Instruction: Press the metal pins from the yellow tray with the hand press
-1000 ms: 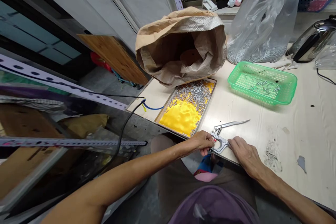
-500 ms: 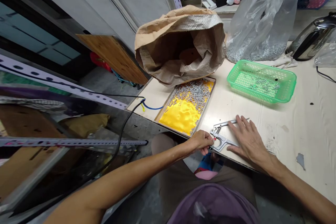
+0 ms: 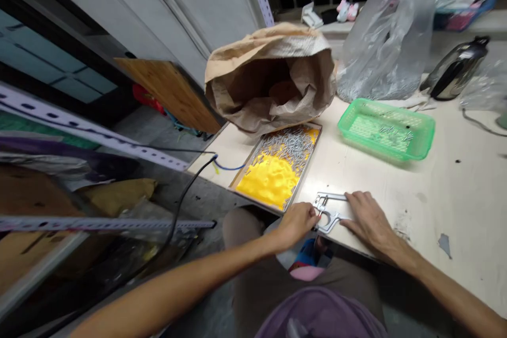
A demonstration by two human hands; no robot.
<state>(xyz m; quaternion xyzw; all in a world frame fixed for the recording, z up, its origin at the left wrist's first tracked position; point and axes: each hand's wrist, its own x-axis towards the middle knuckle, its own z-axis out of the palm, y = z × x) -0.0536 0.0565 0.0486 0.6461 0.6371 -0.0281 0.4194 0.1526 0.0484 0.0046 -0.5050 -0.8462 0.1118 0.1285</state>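
Observation:
A silver metal hand tool lies flat near the table's front edge, with two long arms, a round opening and a small dark spring. My right hand grips its arms from the right, fingers at the upper arm and thumb at the lower one. My left hand is closed in a pinch at the tool's left end. A small red-tipped piece shows by those fingertips; what they hold is too small to make out. Beside my left hand is a shallow tray with yellow cloth and many small metal pins.
A big brown paper sack opens over the tray's far end. A green plastic basket with some pins stands to the right. Behind it are a clear plastic bag and a kettle. A black cable hangs off the table's left corner.
My right hand's fingers have drawn together round the tool's arms, where they were spread over them before. My left hand stays pinched at the tool's left end. The view has shifted slightly.

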